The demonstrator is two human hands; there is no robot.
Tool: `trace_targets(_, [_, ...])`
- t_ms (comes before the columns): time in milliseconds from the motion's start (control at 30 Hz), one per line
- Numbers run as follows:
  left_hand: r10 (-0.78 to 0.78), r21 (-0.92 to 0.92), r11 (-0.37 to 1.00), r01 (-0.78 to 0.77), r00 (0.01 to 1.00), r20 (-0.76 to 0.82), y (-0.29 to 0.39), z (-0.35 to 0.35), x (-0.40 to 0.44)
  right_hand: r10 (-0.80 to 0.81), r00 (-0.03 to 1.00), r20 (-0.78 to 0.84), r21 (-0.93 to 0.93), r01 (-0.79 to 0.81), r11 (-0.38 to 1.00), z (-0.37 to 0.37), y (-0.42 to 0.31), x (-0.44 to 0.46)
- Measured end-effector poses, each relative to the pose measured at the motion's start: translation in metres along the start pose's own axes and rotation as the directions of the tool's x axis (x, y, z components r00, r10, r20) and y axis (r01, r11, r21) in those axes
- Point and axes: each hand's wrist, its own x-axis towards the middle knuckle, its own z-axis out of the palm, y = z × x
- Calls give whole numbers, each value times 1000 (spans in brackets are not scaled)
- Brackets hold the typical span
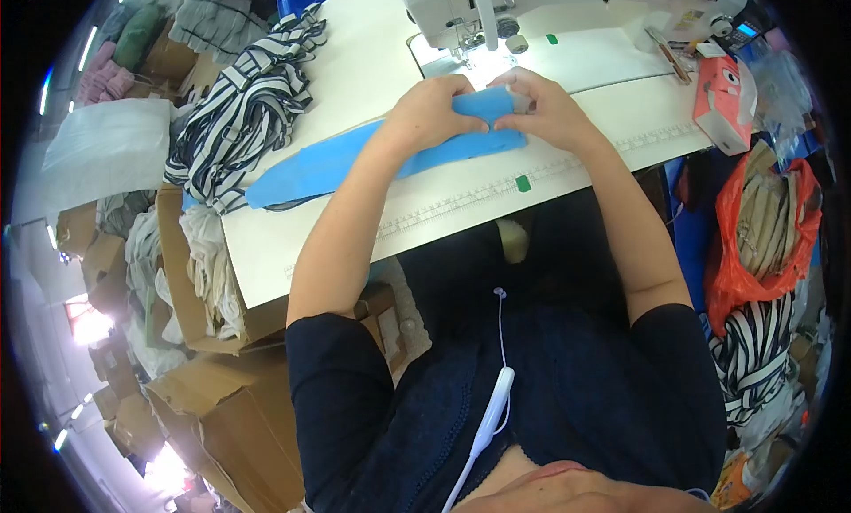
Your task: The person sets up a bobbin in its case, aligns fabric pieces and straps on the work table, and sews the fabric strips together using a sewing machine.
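A long blue piece of cloth (324, 166) lies on the white sewing table, its narrow end pointing left. A darker edge shows beneath that end. At the right end of the cloth, my left hand (430, 114) grips it, thumb on top and fingers curled over the far edge. My right hand (550, 112) pinches the cloth's right corner, where a pale edge shows between thumb and fingers. Both hands are just in front of the sewing machine's needle area (483, 57), which is lit brightly. Some fingertips are hidden behind the cloth.
Black-and-white striped straps (253, 105) are heaped on the table's left. A printed ruler (461, 194) runs along the front edge. Right of the machine are a pink tissue box (722, 105) and small tools (669, 54). A red bag (767, 221) hangs right; cardboard boxes (222, 407) stand left.
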Motion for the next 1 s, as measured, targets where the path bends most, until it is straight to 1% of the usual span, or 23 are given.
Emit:
trace_targets(100, [9,44,999,-10,999,31,1,-1,0,-84,996,-44,-7,83,996,2,5,2])
trace_targets(200, [-15,93,996,8,997,75,4,-6,-2,20,1000,17,-10,-20,1000,-1,-3,1])
trace_targets(300, [-15,120,993,1,993,115,5,-8,-2,27,996,82,72,-33,997,0,-3,0])
trace_targets(333, [-9,125,992,-7,992,129,5,-7,-2,24,995,92,72,-31,997,0,-3,0])
trace_targets(400, [11,110,994,-25,992,124,1,-4,0,19,994,112,74,-27,997,0,-4,0])
trace_targets(533, [30,102,994,-40,995,98,3,-5,-3,-14,995,101,56,9,998,1,-4,0])
trace_targets(633, [18,-54,998,-15,998,66,3,-8,-4,-60,996,64,64,56,996,2,1,1])
trace_targets(700, [57,-49,997,-57,998,-6,-4,-4,-2,-102,994,23,70,100,992,5,2,0])
trace_targets(733, [76,-45,996,-78,996,-42,-8,-1,-2,-93,995,21,37,92,995,5,2,0])
trace_targets(767, [130,-14,991,-133,983,-130,-10,4,-3,-84,996,20,3,84,996,5,1,0])
trace_targets(833, [240,59,971,-233,924,-297,-12,13,-7,-59,998,9,-47,60,997,6,-2,-1])
trace_targets(933, [343,263,927,-268,889,-304,-15,19,-9,-6,1000,4,-86,6,996,8,-5,-3])
trace_targets(1000, [333,288,929,-234,867,-371,-12,23,-11,39,999,27,-98,-36,995,8,-6,-3])
